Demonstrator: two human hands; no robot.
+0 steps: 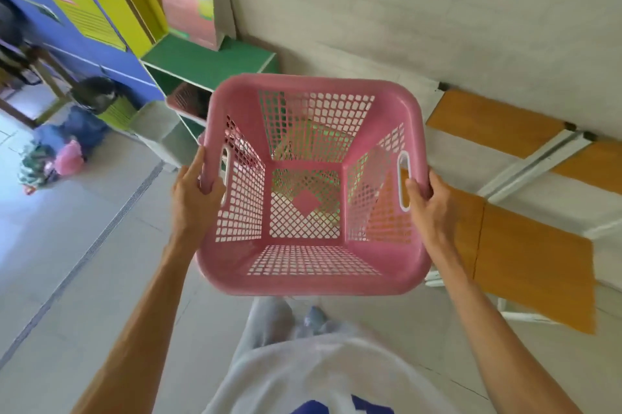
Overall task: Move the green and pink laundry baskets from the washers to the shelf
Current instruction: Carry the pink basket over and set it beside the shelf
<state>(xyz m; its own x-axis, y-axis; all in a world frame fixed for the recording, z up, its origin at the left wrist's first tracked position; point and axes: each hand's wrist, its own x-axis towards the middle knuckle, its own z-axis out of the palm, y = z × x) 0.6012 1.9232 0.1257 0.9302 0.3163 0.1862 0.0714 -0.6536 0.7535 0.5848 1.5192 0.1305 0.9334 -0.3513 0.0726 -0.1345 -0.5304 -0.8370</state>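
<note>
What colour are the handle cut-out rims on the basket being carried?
White, set in the pink laundry basket; clearest on the handle rim in the head view.

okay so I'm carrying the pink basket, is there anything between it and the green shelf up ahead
Nothing visible blocks the way. The pink basket is held off the floor by the left hand and right hand, and the green shelf stands just beyond its far rim. A grey bin sits left of that path.
</note>
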